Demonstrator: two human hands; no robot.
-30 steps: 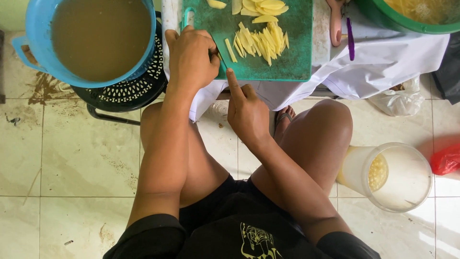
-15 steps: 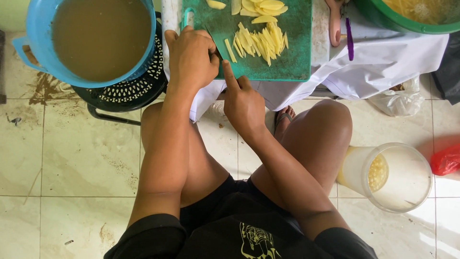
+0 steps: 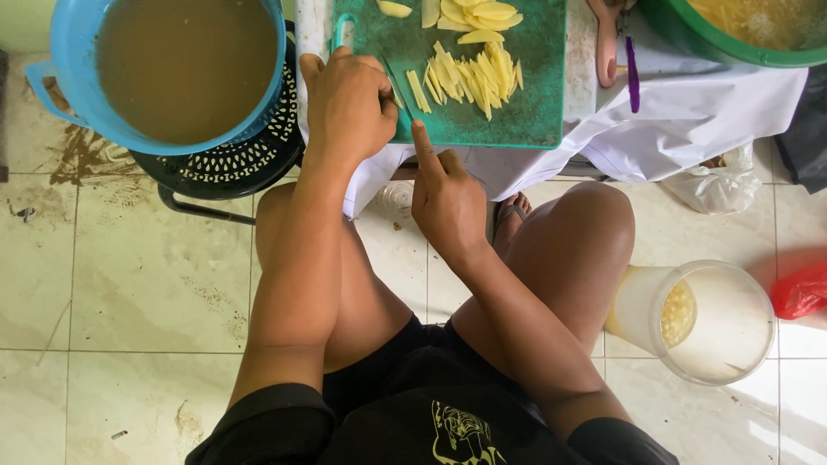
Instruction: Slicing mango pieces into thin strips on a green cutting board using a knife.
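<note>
We see the left hand (image 3: 349, 108) curled on the near left corner of the green board (image 3: 517, 103), fingers closed around a knife (image 3: 396, 86) whose blade points toward the yellow strips (image 3: 469, 77). The right hand (image 3: 448, 202) hangs just below the board's near edge, forefinger out and touching it, other fingers folded, holding nothing. A blue tub (image 3: 65, 108) stands left.

Blue tub (image 3: 60, 52) of brown liquid, green basin (image 3: 689, 39), clear jar (image 3: 715, 323), red bag (image 3: 799, 293)
</note>
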